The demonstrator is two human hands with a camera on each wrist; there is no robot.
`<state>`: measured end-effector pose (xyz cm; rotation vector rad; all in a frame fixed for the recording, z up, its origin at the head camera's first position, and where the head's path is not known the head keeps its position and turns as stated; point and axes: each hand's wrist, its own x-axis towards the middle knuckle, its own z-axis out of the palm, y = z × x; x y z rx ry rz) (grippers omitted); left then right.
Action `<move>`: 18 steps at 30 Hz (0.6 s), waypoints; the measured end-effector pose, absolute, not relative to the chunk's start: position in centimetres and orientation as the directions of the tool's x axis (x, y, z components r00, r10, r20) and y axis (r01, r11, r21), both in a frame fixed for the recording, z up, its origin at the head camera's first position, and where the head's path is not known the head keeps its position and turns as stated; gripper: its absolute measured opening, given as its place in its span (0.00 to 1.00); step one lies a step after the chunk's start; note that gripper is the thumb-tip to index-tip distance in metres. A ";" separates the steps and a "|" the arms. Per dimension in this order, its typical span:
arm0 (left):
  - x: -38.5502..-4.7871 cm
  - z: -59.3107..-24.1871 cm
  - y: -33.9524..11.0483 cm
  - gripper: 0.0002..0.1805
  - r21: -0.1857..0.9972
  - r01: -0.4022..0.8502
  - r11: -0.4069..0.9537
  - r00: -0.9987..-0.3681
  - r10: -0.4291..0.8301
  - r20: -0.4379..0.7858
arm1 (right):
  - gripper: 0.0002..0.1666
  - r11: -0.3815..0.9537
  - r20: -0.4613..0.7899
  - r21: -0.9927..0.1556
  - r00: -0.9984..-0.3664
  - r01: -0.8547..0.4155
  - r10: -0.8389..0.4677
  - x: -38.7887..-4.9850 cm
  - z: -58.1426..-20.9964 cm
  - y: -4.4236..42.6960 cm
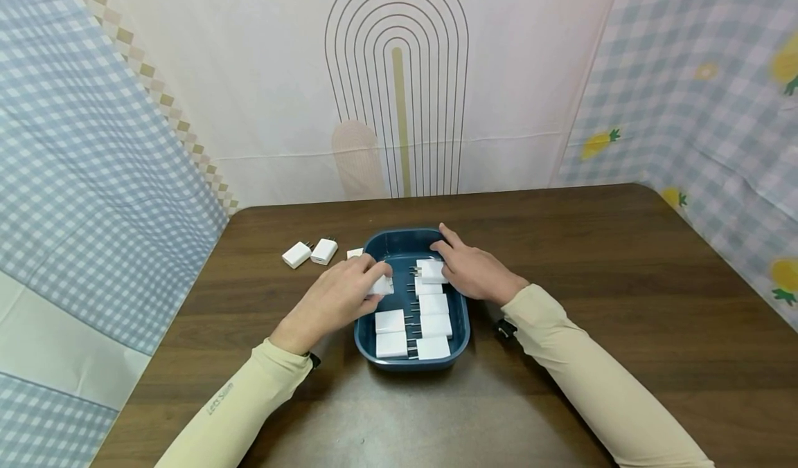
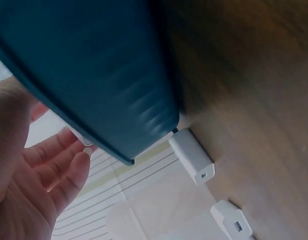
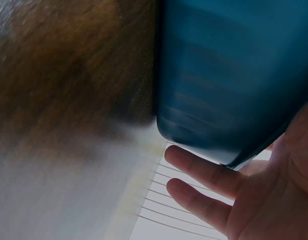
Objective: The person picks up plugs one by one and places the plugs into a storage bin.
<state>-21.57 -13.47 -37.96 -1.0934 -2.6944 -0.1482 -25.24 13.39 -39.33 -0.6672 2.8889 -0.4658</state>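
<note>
A blue tray (image 1: 405, 364) holds several white USB plug chargers (image 1: 433, 326), lined up along its right side, with two more chargers (image 1: 391, 344) at the near left. Over the tray's left rim, my left hand (image 1: 339, 291) pinches a white charger (image 1: 382, 286) between thumb and fingers, which partly cover it. My right hand (image 1: 476, 271) lies across the far right rim beside the farthest charger (image 1: 430, 271). In the right wrist view, two fairly straight fingers (image 3: 204, 172) extend past the tray's outer corner; its other fingertips are hidden there.
Left of the tray, two white chargers (image 1: 296, 255) lie on the brown wooden table (image 1: 561, 246). A third charger (image 1: 355, 253) sits against the tray's far left corner, partly hidden. Patterned cloth (image 1: 274, 94) hangs behind the table and at both sides.
</note>
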 end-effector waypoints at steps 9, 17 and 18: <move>-21.6 -38.3 -13.4 0.23 -0.014 0.681 0.732 -0.706 0.662 0.253 | 0.27 0.850 -0.060 -0.322 -0.888 -0.416 -0.457 -25.4 -39.4 13.4; -21.3 -38.3 -12.9 0.25 -0.049 0.635 0.771 -0.738 0.624 0.258 | 0.27 0.854 -0.070 -0.326 -0.891 -0.405 -0.449 -25.4 -39.3 13.3; -21.2 -38.3 -12.9 0.25 -0.052 0.630 0.775 -0.740 0.620 0.260 | 0.27 0.853 -0.069 -0.327 -0.890 -0.407 -0.451 -25.4 -39.3 13.3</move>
